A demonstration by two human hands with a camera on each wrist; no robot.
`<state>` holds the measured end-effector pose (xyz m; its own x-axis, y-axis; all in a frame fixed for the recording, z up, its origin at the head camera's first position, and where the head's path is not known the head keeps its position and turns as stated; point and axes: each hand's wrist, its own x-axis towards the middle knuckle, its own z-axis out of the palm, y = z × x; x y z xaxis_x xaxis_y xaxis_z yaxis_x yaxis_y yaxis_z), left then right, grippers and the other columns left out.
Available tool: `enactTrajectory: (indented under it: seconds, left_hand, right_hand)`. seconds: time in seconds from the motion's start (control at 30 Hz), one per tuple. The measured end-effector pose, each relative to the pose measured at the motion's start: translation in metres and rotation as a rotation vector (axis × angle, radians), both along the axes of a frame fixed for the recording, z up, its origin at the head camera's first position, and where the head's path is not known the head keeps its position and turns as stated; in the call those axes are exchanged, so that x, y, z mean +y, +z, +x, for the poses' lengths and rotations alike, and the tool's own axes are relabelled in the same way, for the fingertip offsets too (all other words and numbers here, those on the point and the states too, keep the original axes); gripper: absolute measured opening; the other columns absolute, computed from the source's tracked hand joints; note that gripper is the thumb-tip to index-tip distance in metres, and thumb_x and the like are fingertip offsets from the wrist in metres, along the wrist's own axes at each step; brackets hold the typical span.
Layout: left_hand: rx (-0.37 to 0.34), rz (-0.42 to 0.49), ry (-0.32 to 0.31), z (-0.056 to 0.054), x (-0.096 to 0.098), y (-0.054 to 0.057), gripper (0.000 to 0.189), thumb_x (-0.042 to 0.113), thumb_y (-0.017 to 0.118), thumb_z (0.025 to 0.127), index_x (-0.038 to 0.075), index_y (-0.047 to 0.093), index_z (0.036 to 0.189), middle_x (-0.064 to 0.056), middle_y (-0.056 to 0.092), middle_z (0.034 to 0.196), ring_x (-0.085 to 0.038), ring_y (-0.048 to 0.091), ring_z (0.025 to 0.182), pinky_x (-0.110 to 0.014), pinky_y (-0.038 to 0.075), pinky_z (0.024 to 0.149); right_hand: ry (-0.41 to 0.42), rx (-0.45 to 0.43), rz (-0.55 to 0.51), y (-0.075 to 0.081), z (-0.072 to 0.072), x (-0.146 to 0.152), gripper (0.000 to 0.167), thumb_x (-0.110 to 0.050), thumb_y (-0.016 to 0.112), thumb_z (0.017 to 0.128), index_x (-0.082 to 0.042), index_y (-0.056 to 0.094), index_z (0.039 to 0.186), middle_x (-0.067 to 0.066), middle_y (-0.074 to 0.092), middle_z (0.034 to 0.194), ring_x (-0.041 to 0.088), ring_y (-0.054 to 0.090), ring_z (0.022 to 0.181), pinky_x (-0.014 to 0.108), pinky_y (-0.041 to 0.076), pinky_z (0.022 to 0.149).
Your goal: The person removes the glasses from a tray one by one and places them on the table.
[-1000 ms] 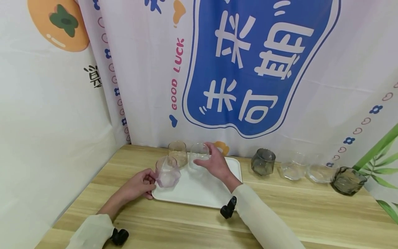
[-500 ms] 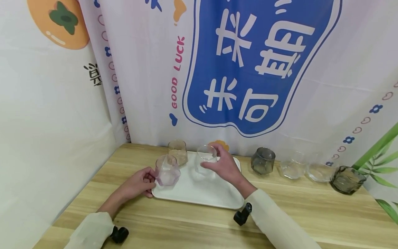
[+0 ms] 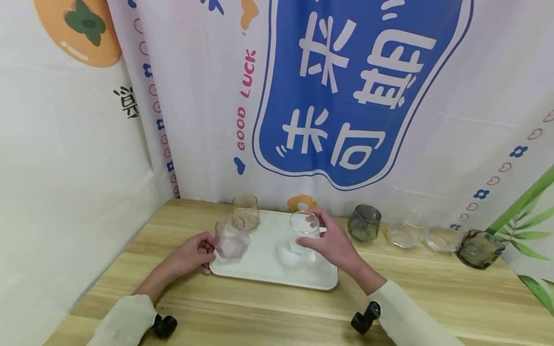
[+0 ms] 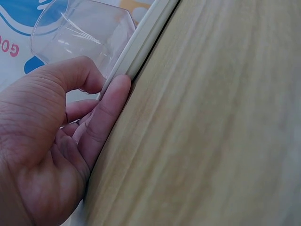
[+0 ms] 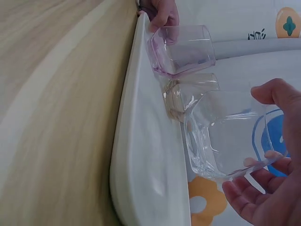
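Observation:
My right hand (image 3: 331, 240) grips a clear drinking glass (image 5: 230, 134) between thumb and fingers, over the right part of the white tray (image 3: 270, 269). A shadow falls on the tray below the glass; its base looks slightly off the surface. At the tray's left end my left hand (image 3: 195, 254) pinches the rim, thumb on top and a finger against the side, as the left wrist view shows. Close to that thumb stands a pinkish glass (image 3: 232, 238) on the tray's left side. Behind it is an amber-tinted glass (image 3: 246, 211) at the back left corner.
Right of the tray, a dark grey glass (image 3: 364, 223), two clear glasses (image 3: 405, 234) and a lower smoky glass (image 3: 479, 250) stand in a row along the back of the wooden table (image 3: 242, 312). A printed curtain (image 3: 207, 120) hangs behind. Green leaves (image 3: 525, 230) show at far right.
My right hand has carried the clear glass rightward across the tray, from beside the amber-tinted glass to the right part. My left hand has stayed at the tray's left edge.

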<state>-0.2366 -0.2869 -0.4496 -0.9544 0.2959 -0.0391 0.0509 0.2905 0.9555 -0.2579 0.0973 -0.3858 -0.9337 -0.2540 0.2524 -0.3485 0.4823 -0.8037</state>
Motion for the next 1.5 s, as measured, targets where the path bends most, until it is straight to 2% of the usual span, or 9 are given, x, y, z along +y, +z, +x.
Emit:
enactTrajectory:
  seconds: [0.3, 0.53, 0.77, 0.93, 1.17, 1.23, 1.4, 1.5]
  left_hand:
    - [-0.013, 0.004, 0.000, 0.000, -0.001, 0.001, 0.031, -0.004, 0.064, 0.093, -0.009, 0.048, 0.119, -0.014, 0.050, 0.096, -0.024, 0.061, 0.074, -0.035, 0.063, 0.062]
    - [-0.007, -0.001, 0.004, 0.002, 0.001, 0.003, 0.031, -0.004, 0.064, 0.093, -0.010, 0.049, 0.118, -0.014, 0.050, 0.096, -0.024, 0.061, 0.074, -0.035, 0.063, 0.061]
    - [0.002, 0.002, -0.003, 0.003, 0.000, 0.003, 0.030, -0.004, 0.063, 0.093, -0.010, 0.048, 0.118, -0.014, 0.050, 0.095, -0.023, 0.061, 0.074, -0.034, 0.063, 0.061]
    - [0.011, 0.002, -0.015, 0.002, 0.000, 0.002, 0.030, -0.003, 0.063, 0.093, -0.010, 0.048, 0.117, -0.014, 0.050, 0.095, -0.023, 0.061, 0.073, -0.034, 0.063, 0.061]
    - [0.007, 0.009, -0.015, 0.002, 0.000, 0.000, 0.029, -0.003, 0.063, 0.093, -0.010, 0.047, 0.116, -0.014, 0.049, 0.094, -0.022, 0.061, 0.073, -0.034, 0.063, 0.060]
    - [0.007, 0.011, -0.015, 0.002, 0.000, 0.000, 0.029, -0.003, 0.064, 0.093, -0.010, 0.047, 0.116, -0.014, 0.050, 0.095, -0.022, 0.061, 0.073, -0.034, 0.063, 0.060]
    - [0.004, 0.010, -0.017, 0.002, 0.000, 0.001, 0.030, -0.003, 0.064, 0.093, -0.010, 0.047, 0.117, -0.014, 0.050, 0.095, -0.022, 0.061, 0.073, -0.035, 0.063, 0.061]
    - [0.006, 0.006, -0.018, 0.001, 0.000, 0.002, 0.029, -0.003, 0.064, 0.093, -0.010, 0.047, 0.117, -0.014, 0.049, 0.095, -0.022, 0.061, 0.074, -0.035, 0.063, 0.061]
  right_hand:
    - [-0.031, 0.005, 0.012, -0.001, 0.014, 0.041, 0.075, -0.028, 0.090, 0.079, -0.009, 0.052, 0.140, 0.009, 0.061, 0.130, 0.028, 0.056, 0.121, 0.047, 0.054, 0.098]
    - [-0.038, 0.050, -0.012, -0.001, 0.027, 0.075, 0.073, -0.024, 0.091, 0.080, -0.005, 0.053, 0.140, 0.015, 0.063, 0.128, 0.031, 0.061, 0.114, 0.046, 0.055, 0.095]
    - [-0.076, 0.111, 0.036, 0.001, 0.039, 0.111, 0.068, -0.021, 0.089, 0.082, -0.007, 0.054, 0.138, 0.013, 0.064, 0.128, 0.026, 0.059, 0.119, 0.034, 0.057, 0.091]
    - [-0.119, 0.091, 0.078, 0.003, 0.047, 0.137, 0.071, -0.023, 0.088, 0.084, -0.005, 0.051, 0.143, 0.012, 0.065, 0.130, 0.019, 0.057, 0.119, 0.023, 0.054, 0.089]
    - [-0.172, 0.052, 0.148, 0.009, 0.056, 0.170, 0.079, -0.026, 0.085, 0.087, -0.003, 0.044, 0.150, 0.020, 0.060, 0.136, 0.031, 0.054, 0.124, 0.019, 0.054, 0.086]
    - [-0.188, 0.054, 0.156, 0.010, 0.058, 0.178, 0.079, -0.026, 0.085, 0.088, -0.002, 0.043, 0.151, 0.020, 0.060, 0.136, 0.023, 0.056, 0.122, 0.018, 0.054, 0.084]
    - [-0.218, 0.092, 0.168, 0.009, 0.060, 0.198, 0.076, -0.024, 0.085, 0.088, -0.001, 0.045, 0.149, 0.022, 0.061, 0.132, -0.006, 0.054, 0.108, 0.013, 0.053, 0.081]
    - [-0.238, 0.107, 0.178, 0.007, 0.060, 0.208, 0.075, -0.025, 0.085, 0.088, 0.000, 0.046, 0.146, 0.023, 0.062, 0.131, -0.012, 0.051, 0.104, 0.009, 0.050, 0.079]
